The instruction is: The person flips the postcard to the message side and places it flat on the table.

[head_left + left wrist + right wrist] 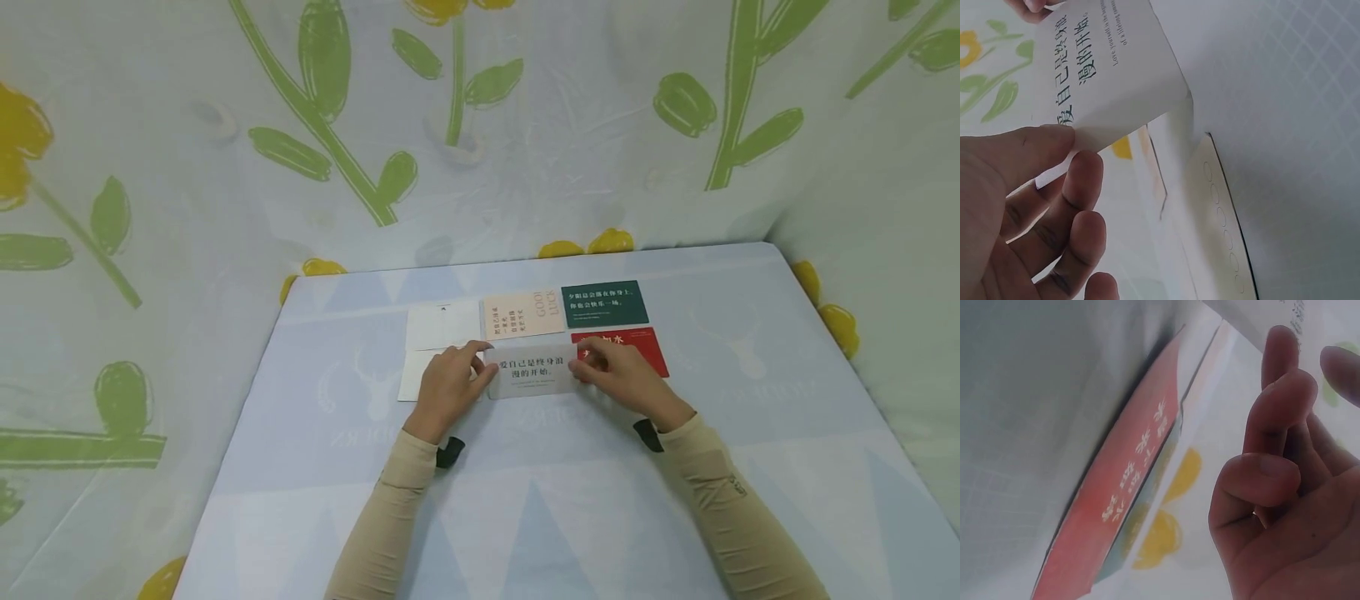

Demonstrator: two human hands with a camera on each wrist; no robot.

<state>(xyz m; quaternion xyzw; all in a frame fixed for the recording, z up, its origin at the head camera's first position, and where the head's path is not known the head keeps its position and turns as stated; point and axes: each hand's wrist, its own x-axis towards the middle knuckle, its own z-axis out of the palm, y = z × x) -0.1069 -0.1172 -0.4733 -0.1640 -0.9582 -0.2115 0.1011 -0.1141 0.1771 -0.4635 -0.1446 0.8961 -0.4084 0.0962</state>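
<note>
1. Count: six cards in view. One pale card [531, 372], one pink card [522, 315], one green card [606, 305], one red card [651, 352] and two white cards, the far one [444, 323] and the near one [412, 379].
2. Hands: two. Left hand [448, 382] pinches the left end of the pale card between thumb and forefinger; its other fingers are bent and spread. Right hand [624, 373] pinches the right end.
3. Pale card position: lifted above the counter [480, 508], between the near white card on the left and the red card on the right; the pink card lies just beyond it.
4. Pale card orientation: long axis runs left to right. Two lines of large dark characters, small print below; tops of the characters point to the far side.
5. Far row, left to right: white, pink, green. Near row: white, pale (held), red. All but the pale one lie on the counter.
6. Pink card: "GOOD LUCK" runs sideways. Green and red cards: long axes roughly left to right.
7. Right hand hides part of the red card's left end; left hand hides part of the near white card.
8. Two beige sleeves [386, 517], one per arm.
</note>
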